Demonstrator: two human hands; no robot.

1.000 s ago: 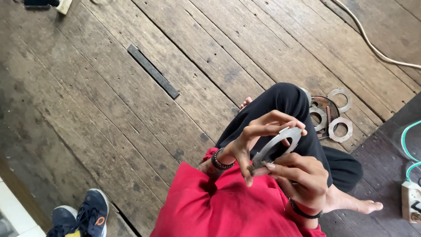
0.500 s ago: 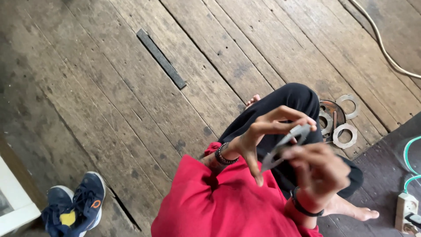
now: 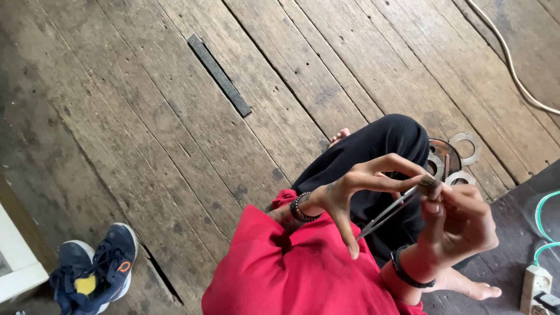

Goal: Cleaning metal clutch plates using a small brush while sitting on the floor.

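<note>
While both hands meet at lower right of the frame, the left hand [image 3: 356,189] pinches a flat metal ring [image 3: 389,211] seen edge-on, fingers spread, and the right hand [image 3: 461,224] grips its upper end. Below them lies a red shirt [image 3: 291,274]; blue shoes [image 3: 96,268] sit lower left. Beyond the black knee, more rings [image 3: 466,149] rest on the plank floor [image 3: 146,116], with a dark bar [image 3: 219,74] at upper left.

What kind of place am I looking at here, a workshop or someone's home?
Likely an informal home workshop: the person sits on a worn plank floor, flat metal rings lie beside the knee, and a power strip with cables sits at the right edge.
</note>
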